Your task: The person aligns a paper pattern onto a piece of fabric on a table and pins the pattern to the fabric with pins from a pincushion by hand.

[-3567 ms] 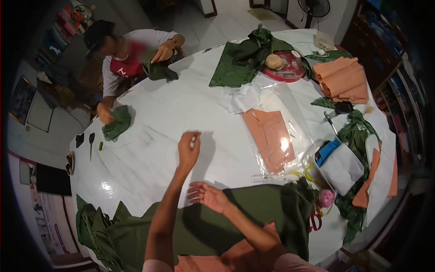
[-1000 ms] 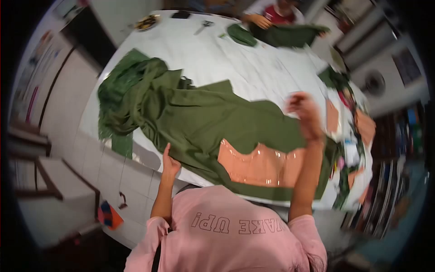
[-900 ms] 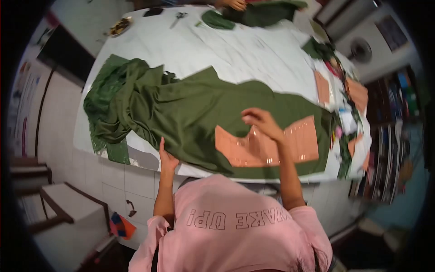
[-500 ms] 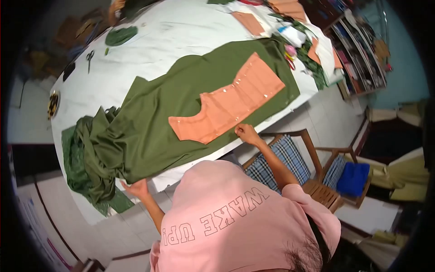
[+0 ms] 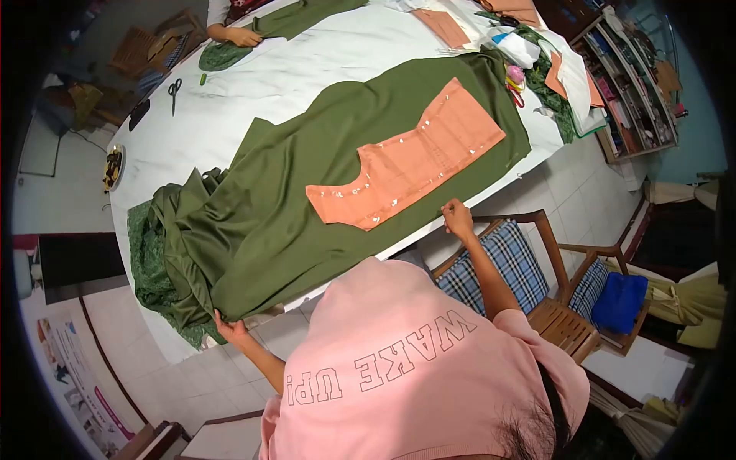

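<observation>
A wide sheet of olive-green fabric (image 5: 284,176) lies across the table, smooth towards the right and bunched in folds on the left. On it rests an orange pattern piece (image 5: 414,157) with a curved cut-out and small white spots, like pin heads, along its edges. My left hand (image 5: 234,333) has its fingers on the fabric's near left corner and appears to grip the edge there; some fingers are hidden. Just off the near table edge, my right hand (image 5: 458,219) is closed in a pinch below the pattern piece. Anything in its fingertips is too small to make out.
Across the white table (image 5: 253,80) another person's hand (image 5: 244,37) rests by green cloth. Scissors (image 5: 175,96) and a small plate (image 5: 113,167) lie at left. Orange and white scraps (image 5: 441,27) pile up at the far right. A wooden chair (image 5: 563,326) stands close on the right.
My left hand has closed from spread fingers onto the fabric's corner. My right hand has moved away from the pattern piece, off the table edge. The view has shifted, showing more of the other person.
</observation>
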`<state>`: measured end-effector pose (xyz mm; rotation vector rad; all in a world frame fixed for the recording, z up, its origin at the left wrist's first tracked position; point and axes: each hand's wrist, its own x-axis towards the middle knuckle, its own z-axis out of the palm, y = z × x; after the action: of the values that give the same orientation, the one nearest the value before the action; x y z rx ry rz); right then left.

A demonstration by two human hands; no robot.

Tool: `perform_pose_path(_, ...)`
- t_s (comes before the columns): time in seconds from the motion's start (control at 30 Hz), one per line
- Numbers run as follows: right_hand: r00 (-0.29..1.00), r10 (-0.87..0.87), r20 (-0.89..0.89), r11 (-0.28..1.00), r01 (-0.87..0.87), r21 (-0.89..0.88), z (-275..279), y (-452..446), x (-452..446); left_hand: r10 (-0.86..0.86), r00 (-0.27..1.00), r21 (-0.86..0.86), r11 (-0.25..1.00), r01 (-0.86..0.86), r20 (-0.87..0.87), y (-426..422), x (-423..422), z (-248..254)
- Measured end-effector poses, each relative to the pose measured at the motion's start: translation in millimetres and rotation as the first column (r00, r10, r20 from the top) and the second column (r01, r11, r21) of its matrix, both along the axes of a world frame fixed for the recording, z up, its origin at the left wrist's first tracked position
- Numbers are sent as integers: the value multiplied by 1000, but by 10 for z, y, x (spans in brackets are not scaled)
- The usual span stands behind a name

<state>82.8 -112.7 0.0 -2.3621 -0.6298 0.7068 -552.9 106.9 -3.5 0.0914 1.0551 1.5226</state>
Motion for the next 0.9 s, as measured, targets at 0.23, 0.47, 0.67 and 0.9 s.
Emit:
perform_pose_path(0.23, 999, -9, -47, 998, 6, -67, 9, -156, -43, -236, 801, -321, 945, 57, -550, -421, 327, -224)
perform_pose_path(0.47, 977, 134, 164, 976, -101, -192, 217, 169, 43, -208, 406, -339, 898, -282, -890, -270, 325, 137)
perform_pose_path(0.67, 973, 172, 157, 979, -150, -141, 325, 541, 304, 233, -279, 239, 971, 12, -932, 419, 868, 467)
perform_pose_path(0.9, 925, 299, 234, 954, -283, -103, 221, 795, 471, -111, 327, 50, 894, 445, -938, 2181, 2057, 347)
